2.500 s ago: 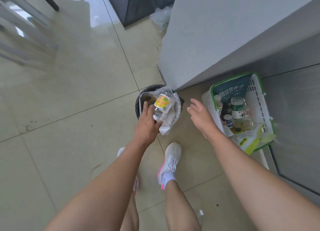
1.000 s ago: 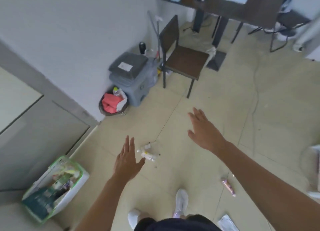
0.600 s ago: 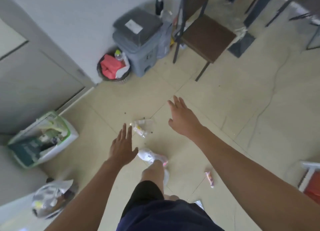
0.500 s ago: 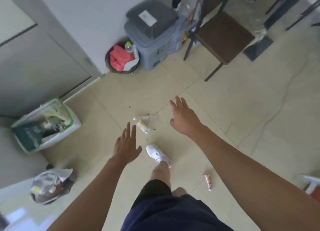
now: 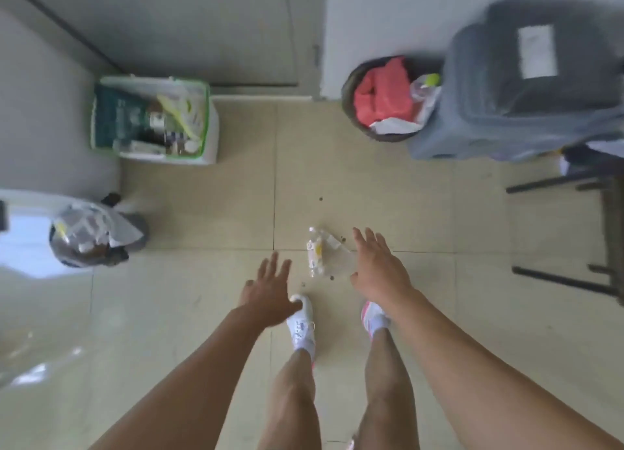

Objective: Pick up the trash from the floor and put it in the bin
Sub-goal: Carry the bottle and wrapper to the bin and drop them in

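A crushed clear plastic bottle with a white and yellow label (image 5: 317, 255) lies on the beige tile floor, inside a clear wrapper with small dark crumbs around it. My right hand (image 5: 378, 269) hovers just to its right, fingers spread, holding nothing. My left hand (image 5: 270, 289) is open too, a little lower and to the bottle's left. The black bin lined with a clear bag (image 5: 91, 235) stands at the left beside a white wall corner, full of trash.
A white and green basket (image 5: 209, 128) of bottles and packets sits by the door. A second round bin (image 5: 351, 88) with red trash and a grey lidded box (image 5: 513, 88) stand at the upper right. Black chair legs (image 5: 567, 280) are at the right. My feet are under my hands.
I have turned away from the lined bin and walked up to the bottle on the floor. Both hands stayed open and now flank it; the right hand is nearly touching it.
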A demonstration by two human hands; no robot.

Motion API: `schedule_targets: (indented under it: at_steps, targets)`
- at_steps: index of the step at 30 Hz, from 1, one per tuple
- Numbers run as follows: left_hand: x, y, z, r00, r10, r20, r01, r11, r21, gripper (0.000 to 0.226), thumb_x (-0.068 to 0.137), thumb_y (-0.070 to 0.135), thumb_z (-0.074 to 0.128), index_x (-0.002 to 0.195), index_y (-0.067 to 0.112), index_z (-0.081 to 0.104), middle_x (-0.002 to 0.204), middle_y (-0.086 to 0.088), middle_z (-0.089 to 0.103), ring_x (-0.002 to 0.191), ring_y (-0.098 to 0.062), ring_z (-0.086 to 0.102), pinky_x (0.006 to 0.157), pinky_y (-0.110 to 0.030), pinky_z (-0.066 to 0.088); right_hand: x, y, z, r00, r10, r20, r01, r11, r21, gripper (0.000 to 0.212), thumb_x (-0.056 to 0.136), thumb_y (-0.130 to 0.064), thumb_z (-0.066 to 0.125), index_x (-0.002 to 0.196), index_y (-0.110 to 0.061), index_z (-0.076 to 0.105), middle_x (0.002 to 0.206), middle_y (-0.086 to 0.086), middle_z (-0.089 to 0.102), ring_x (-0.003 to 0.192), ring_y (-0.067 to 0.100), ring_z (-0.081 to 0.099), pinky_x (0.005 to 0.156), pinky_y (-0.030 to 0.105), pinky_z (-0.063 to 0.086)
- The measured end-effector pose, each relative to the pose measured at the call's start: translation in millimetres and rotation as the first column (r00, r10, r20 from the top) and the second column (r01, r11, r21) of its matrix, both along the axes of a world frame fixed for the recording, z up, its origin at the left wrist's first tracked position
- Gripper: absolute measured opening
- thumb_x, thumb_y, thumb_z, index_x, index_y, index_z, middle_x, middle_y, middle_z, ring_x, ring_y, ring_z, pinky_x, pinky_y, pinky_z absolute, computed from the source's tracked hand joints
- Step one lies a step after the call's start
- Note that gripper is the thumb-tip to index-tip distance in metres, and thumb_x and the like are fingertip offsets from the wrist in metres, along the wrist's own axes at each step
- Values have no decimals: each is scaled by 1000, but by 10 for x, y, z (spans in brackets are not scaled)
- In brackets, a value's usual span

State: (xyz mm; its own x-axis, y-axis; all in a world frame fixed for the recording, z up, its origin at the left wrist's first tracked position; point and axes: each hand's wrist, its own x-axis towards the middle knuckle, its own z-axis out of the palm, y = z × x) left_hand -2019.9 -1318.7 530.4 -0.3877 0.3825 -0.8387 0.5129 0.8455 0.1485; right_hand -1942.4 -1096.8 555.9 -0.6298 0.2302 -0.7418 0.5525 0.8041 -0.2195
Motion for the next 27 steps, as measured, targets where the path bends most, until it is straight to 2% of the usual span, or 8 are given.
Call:
schedule_targets:
  at_steps: [2,5,8,11,15,21,24,27]
  targets:
    - [-150,-60,-688,966,259,-6,-259,965,-34,100,90,58,62,164,24,4,172,-1,-13,159,-24,1,119,-53,30,-209,113,-825,992,97,84,-95,995,-27,91,93,-17,61,164,-19,4,170,14,8,157,31,10,111,45,40]
    - [-142,-181,-2018,921,389,15,-384,914,-130,91,89,52,64,159,18,18,173,-4,-2,158,-25,10,117,-51,34,-451,256,-2253,970,211,118,-207,977,-43,89,93,-22,64,162,-17,8,162,16,23,147,35,28,105,46,43]
    - [78,-33,-3446,882,455,123,-437,887,-147,60,91,33,69,135,4,40,153,-15,38,145,-32,38,110,-45,42,-423,310,-3569,958,266,102,-264,964,-34,80,93,-23,60,159,-16,16,142,11,45,128,33,49,98,45,48]
    - [298,365,-4502,769,619,161,-606,785,-129,66,87,34,73,134,5,37,136,-14,49,126,-36,54,102,-45,48,-265,200,-4684,984,141,111,-137,989,-47,67,94,-18,56,153,-13,26,134,11,51,121,33,53,92,40,45]
    - [490,678,-5388,564,825,-40,-824,565,40,76,76,54,75,132,16,41,128,-6,59,120,-32,59,97,-46,47,-112,-12,-5698,999,-34,29,33,999,38,57,92,-21,65,141,-13,36,128,9,57,119,34,54,82,39,40]
    - [534,467,-5725,552,833,-50,-825,554,110,57,77,51,74,119,18,52,116,-1,63,112,-28,61,94,-41,47,-277,-92,-6094,992,-102,79,102,995,-7,18,95,-23,61,106,-9,61,109,12,67,104,35,62,77,39,49]
    - [454,290,-5463,388,922,-4,-917,387,94,46,77,49,75,109,22,56,108,1,65,102,-25,63,82,-35,48,-404,-97,-5791,989,-144,31,147,973,-180,14,93,-18,58,90,-9,48,79,5,55,73,30,52,56,37,36]
    - [309,37,-4755,182,983,29,-978,178,108,43,73,48,73,104,23,56,100,3,65,92,-24,63,74,-34,49,-606,-169,-5070,990,-136,-41,122,962,-244,15,94,-15,54,102,-16,42,75,-5,48,62,18,47,51,31,35]
